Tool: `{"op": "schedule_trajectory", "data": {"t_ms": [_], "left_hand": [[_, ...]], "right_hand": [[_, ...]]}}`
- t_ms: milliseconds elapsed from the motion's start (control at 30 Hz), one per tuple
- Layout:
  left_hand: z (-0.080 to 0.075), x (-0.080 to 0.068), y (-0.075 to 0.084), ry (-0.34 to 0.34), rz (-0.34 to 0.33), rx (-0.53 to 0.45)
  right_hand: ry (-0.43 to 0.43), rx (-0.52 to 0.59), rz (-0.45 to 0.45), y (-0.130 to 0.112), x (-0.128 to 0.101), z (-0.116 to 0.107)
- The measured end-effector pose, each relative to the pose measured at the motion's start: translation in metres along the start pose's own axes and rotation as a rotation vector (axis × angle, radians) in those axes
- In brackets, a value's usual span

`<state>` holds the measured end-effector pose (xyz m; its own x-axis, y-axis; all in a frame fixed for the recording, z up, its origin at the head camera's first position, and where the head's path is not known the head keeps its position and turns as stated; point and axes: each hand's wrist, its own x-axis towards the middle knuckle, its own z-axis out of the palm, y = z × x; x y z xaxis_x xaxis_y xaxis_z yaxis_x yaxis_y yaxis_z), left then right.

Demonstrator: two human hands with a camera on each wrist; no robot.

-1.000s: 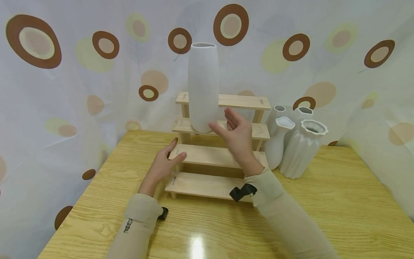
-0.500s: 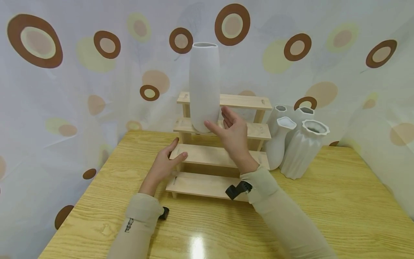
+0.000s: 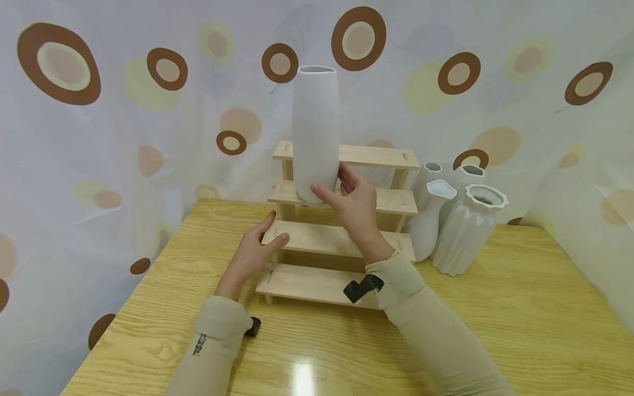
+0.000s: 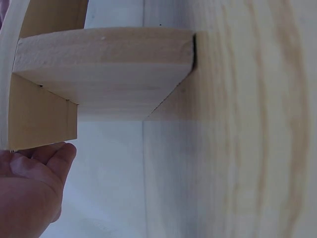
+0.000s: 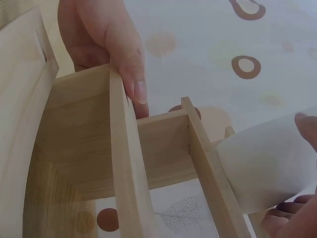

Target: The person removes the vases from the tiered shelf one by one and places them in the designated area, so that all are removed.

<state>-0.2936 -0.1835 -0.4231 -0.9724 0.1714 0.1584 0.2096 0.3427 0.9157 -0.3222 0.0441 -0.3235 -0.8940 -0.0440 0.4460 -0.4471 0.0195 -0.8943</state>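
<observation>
Behind everything, pale curtain (image 3: pixel 99 143) printed with brown and tan rings; below it, glossy wood-grain worktop (image 3: pixel 495 330). Near left edge of four-step wooden rack (image 3: pixel 337 242), left hand (image 3: pixel 250 250), beige-sleeved, resting on end of second step from the bottom, thumb (image 3: pixel 280 240) laid along the step's top, fingers (image 3: pixel 262 223) loosely extended round the step's left end, gripping nothing that can be made out; in the right wrist view, same thumb seen pressed against the step's edge. Small black wrist-camera mount (image 3: pixel 252 326) below that sleeve, close to the worktop. Centre frame: tall white vase (image 3: pixel 315 126), upright, base on the third step, rising well above the top step. Just right of the vase's lower body, right hand (image 3: pixel 353 201), fingers (image 3: pixel 322 193) spread and part-curled about the base, fingertips touching its white wall in the right wrist view; full clasp not evident. Black strap-mounted camera (image 3: pixel 359 289) on the right wrist, over the lowest step. Further right, on the worktop beside the rack, four white vases close together: slim wavy-lipped vase (image 3: pixel 426 223) nearest the rack, ribbed scallop-rimmed vase (image 3: pixel 468 231) in front, two more behind, faceted-neck vase (image 3: pixel 430 168) and plain-necked vase (image 3: pixel 468 173), mostly hidden. Far right, more curtain.
</observation>
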Motion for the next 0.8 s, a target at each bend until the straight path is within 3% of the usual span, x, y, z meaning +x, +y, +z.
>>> {"op": "schedule_trajectory", "data": {"t_ms": [533, 600, 733, 800], "left_hand": [[0.0, 0.0, 0.001, 0.001, 0.011, 0.009], [-0.001, -0.004, 0.01, -0.008, 0.004, 0.005], [-0.001, -0.004, 0.013, -0.019, 0.0, -0.002], [-0.001, -0.002, 0.008, -0.016, 0.003, 0.002]], "right_hand": [[0.008, 0.01, -0.024, 0.002, 0.011, 0.008], [0.01, 0.008, -0.033, 0.003, 0.012, 0.009], [0.018, -0.004, -0.038, 0.003, 0.013, 0.011], [0.025, -0.019, -0.036, 0.003, 0.013, 0.011]]}}
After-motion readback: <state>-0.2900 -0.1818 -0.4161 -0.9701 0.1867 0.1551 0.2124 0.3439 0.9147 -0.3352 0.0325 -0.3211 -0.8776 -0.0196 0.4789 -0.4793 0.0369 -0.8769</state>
